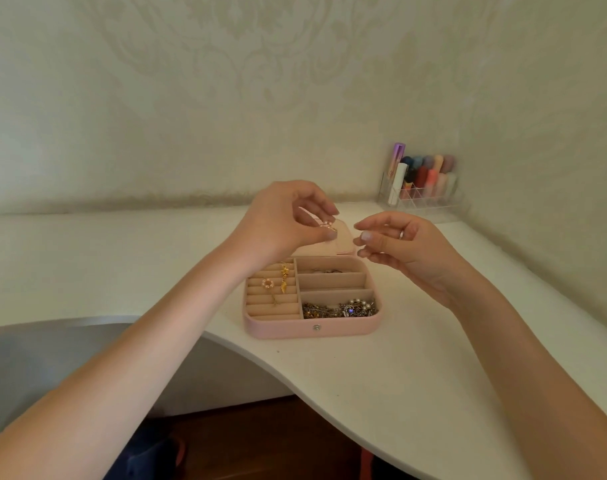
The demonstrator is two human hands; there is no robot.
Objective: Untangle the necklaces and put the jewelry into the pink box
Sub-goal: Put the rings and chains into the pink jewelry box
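Note:
The pink box [288,329] lies open on the white desk, lid folded back. Its left ring rolls hold a pearl flower earring [267,283] and gold pieces [284,278]. Tangled chains with pearls [340,309] fill the front right compartment. Small rings [326,271] sit in the back right compartment. My left hand [284,220] hovers above the box's back edge and pinches a small pearl earring [326,225] between thumb and fingers. My right hand [399,242] floats just to its right, fingers loosely curled, holding nothing that I can see.
A clear organizer [423,199] with lipsticks and tubes stands in the back right corner against the wall. The white desk [381,375] has a curved front edge, with a dark floor below. Patterned walls close in behind and to the right.

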